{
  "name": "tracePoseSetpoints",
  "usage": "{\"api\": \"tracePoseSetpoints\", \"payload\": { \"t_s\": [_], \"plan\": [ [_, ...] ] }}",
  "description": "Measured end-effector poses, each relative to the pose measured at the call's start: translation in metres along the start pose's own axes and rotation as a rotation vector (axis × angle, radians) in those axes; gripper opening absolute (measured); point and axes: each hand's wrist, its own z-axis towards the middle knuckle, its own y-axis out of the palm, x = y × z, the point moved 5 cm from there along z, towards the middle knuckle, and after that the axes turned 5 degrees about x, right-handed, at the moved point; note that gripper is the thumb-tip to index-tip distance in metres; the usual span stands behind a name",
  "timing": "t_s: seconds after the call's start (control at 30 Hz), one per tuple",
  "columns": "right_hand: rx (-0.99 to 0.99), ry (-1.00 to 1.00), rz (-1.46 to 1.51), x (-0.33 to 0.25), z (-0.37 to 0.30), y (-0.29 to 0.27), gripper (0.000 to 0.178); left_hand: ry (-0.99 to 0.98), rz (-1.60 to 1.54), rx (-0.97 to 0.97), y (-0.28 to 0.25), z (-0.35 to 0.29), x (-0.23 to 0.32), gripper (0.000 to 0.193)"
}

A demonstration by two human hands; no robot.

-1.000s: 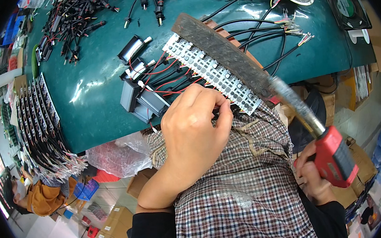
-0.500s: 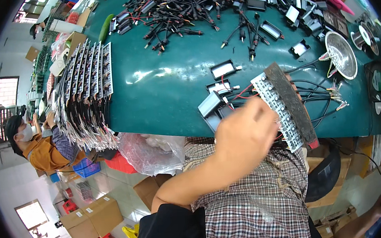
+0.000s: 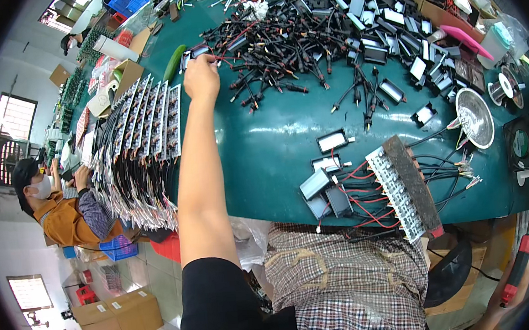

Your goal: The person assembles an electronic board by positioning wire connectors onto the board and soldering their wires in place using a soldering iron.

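Observation:
My left hand [image 3: 201,77] is stretched to the far left of the bench. Its fingers are curled on one of a few small black casings [image 3: 187,60] with red wires, beside a green cucumber [image 3: 174,62]. At the lower right edge my right hand [image 3: 515,281] is closed round a red and black handle, seemingly of a soldering iron [image 3: 519,262]; its fingers are partly out of sight. Between the hands, a white terminal strip [image 3: 393,194] lies against a dark bar [image 3: 412,183], with red and black wires running to wired casings [image 3: 316,183].
A heap of black cable connectors [image 3: 286,50] and loose casings [image 3: 383,16] covers the far side. Wired boards [image 3: 141,125] stand stacked at left. A metal dish [image 3: 475,118], wire spool [image 3: 502,90] and fan [image 3: 521,144] are at right. Another person [image 3: 60,208] sits at far left.
My left hand has moved from the terminal strip to the casings at the far left. The red-handled tool in my right hand has come further into view. The whole view has shifted.

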Motion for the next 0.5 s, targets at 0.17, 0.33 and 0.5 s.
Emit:
{"api": "tracePoseSetpoints", "payload": {
  "t_s": [0.17, 0.33, 0.5],
  "plan": [
    [-0.052, 0.129, -0.006, -0.017, 0.006, -0.001, 0.029, -0.085, -0.092, 0.052, 0.022, 0.013, 0.012, 0.020],
    [0.019, 0.109, 0.215, -0.047, 0.029, 0.010, 0.015, -0.051, -0.263, 0.126, 0.017, 0.022, 0.021, 0.020],
    [0.020, -0.086, -0.056, -0.085, 0.054, 0.016, 0.017, 0.080, -0.330, 0.039, 0.015, 0.042, 0.046, 0.024]
  ]
}}
